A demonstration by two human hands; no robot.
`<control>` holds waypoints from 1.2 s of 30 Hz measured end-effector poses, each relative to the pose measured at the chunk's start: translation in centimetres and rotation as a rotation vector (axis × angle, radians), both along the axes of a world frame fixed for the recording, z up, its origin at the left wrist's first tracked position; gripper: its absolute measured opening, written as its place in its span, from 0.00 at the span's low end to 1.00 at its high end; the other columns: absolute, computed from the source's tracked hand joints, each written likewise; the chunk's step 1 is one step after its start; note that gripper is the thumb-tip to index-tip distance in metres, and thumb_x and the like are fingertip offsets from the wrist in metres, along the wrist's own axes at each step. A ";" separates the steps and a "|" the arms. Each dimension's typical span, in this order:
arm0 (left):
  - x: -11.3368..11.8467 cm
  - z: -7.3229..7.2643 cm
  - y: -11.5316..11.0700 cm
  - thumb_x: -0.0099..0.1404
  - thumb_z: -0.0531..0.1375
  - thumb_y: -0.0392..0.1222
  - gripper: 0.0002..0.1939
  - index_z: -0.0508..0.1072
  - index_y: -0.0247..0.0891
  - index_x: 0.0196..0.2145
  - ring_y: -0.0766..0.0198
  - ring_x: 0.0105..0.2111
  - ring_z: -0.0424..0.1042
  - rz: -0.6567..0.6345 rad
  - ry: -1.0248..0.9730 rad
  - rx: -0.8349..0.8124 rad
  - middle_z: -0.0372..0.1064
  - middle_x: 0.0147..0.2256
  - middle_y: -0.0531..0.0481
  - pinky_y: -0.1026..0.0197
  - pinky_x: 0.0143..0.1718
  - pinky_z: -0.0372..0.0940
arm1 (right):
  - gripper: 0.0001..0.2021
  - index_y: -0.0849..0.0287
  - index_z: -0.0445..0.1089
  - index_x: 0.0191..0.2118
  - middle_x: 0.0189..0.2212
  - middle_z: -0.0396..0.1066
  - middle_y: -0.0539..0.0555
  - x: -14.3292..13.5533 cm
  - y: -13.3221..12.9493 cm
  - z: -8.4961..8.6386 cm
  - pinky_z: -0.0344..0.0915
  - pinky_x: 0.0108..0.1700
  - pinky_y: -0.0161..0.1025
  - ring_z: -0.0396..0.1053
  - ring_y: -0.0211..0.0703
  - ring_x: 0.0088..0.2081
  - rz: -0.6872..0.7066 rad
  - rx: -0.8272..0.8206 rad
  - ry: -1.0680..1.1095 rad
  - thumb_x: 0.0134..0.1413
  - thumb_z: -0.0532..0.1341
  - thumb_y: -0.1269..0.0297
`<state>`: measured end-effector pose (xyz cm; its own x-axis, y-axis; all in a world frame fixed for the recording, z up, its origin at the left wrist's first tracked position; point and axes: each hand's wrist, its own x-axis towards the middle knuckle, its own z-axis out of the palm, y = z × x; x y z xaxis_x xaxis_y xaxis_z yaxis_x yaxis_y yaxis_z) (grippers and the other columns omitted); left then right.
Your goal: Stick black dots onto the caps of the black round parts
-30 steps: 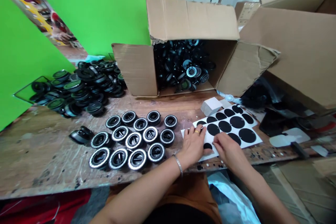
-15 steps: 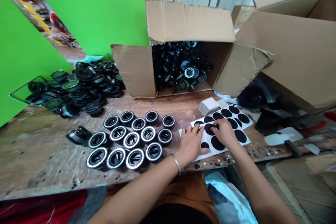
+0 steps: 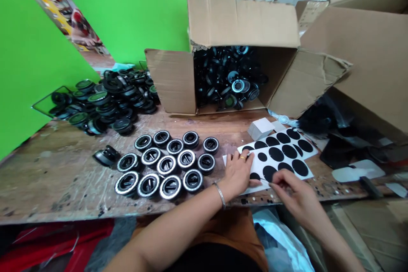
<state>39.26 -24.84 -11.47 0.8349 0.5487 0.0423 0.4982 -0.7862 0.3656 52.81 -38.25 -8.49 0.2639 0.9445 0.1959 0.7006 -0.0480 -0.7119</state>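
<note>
My left hand [image 3: 238, 171] lies with fingers spread on a white sheet [image 3: 306, 167] of black round stickers [image 3: 276, 154], pressing its left part. At the sheet's front edge, my right hand [image 3: 291, 189] is closed in a pinch. A thin pale sticker [image 3: 265, 182] shows at its fingertips, nearly edge-on and partly hidden. A small black dot [image 3: 262, 156] sits on the sheet between the hands. Left of my left hand, several round black parts with silvery toothed rims [image 3: 170, 187] stand in rough rows, ring side up. One similar part [image 3: 106, 156] lies tilted at their left.
An open cardboard box [image 3: 244, 21] full of black round parts lies behind the sheet. A heap of such parts [image 3: 108, 97] is at the back left, against a green panel [image 3: 153, 12]. A small white box [image 3: 261, 128] stands behind the sheet. Another large carton [image 3: 366, 51] is at right.
My right hand has moved from the middle of the sheet toward its front edge. A large black circle there now shows only a small dot. The view has shifted slightly.
</note>
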 end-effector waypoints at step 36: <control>-26.4 4.9 -4.8 0.62 0.62 0.36 0.35 0.53 0.46 0.63 0.52 0.60 0.57 0.586 -0.662 -0.049 0.55 0.60 0.41 0.47 0.62 0.55 | 0.14 0.58 0.69 0.29 0.23 0.65 0.48 -17.7 5.4 -0.5 0.59 0.30 0.33 0.60 0.36 0.26 0.131 -0.323 1.127 0.49 0.68 0.52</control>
